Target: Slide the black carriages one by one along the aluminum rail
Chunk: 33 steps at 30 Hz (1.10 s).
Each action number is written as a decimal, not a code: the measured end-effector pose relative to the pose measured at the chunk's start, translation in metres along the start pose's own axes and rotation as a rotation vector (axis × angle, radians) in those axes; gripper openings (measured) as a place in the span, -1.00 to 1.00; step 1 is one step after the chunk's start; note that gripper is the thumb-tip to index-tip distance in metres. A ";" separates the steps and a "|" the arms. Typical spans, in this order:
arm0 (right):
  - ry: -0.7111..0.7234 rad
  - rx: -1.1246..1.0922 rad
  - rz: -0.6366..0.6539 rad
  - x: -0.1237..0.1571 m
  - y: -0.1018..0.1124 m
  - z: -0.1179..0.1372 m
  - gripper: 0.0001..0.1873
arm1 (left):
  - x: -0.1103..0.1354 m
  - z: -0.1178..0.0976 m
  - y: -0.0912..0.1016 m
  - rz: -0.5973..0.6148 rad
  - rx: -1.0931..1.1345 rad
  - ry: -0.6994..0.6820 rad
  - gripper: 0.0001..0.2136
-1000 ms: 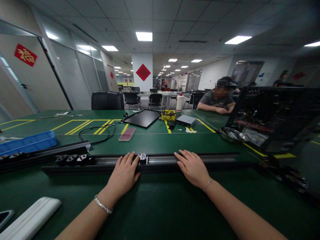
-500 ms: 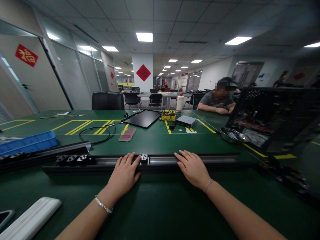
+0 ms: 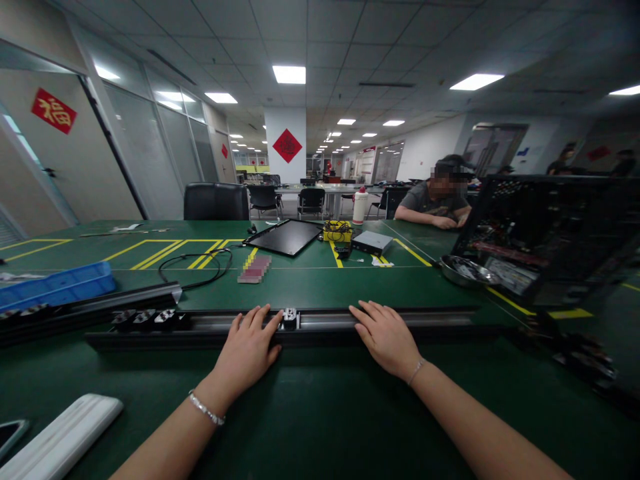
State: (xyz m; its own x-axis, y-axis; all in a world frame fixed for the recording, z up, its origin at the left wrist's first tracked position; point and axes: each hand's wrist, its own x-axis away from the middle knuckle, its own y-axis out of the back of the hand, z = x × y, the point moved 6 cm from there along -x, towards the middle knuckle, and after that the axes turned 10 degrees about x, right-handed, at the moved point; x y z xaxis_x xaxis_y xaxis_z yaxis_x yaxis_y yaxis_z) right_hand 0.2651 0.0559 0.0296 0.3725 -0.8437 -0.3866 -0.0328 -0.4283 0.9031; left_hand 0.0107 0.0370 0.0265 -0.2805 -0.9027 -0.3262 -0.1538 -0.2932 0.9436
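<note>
Tabletop [image 3: 320,413] bears black rail [image 3: 327,322] under left grip [image 3: 247,343] and right grip [image 3: 387,337]

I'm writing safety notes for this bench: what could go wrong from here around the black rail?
The left hand touches or nearly touches the small block in the black rail; if the block slid, a finger might get pinched.

A second rail lies close behind its left end, so a shove might knock them together.

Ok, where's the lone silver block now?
In the head view, the lone silver block sits in the black rail, left of centre, just right of the left hand.
</note>
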 end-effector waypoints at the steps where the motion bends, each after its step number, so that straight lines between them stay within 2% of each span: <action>1: 0.000 -0.001 0.000 0.000 0.000 0.000 -0.52 | 0.000 0.000 0.000 0.003 0.001 0.002 -0.49; 21: -0.002 -0.047 0.015 0.000 0.000 0.002 -0.52 | -0.002 0.000 0.003 0.025 -0.012 0.013 -0.49; 26: 0.066 -0.126 0.004 0.000 0.004 0.024 -0.56 | -0.003 0.001 0.001 0.013 -0.007 0.017 -0.48; 33: 0.159 -0.237 0.088 -0.006 0.008 0.059 -0.54 | -0.003 -0.001 0.001 -0.017 -0.002 0.010 -0.49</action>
State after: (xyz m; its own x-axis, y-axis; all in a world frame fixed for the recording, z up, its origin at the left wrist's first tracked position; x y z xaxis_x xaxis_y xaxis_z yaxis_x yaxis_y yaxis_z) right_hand 0.2080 0.0382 0.0274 0.5190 -0.8049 -0.2877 0.1394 -0.2523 0.9575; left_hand 0.0122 0.0392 0.0288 -0.2681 -0.9008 -0.3416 -0.1562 -0.3092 0.9381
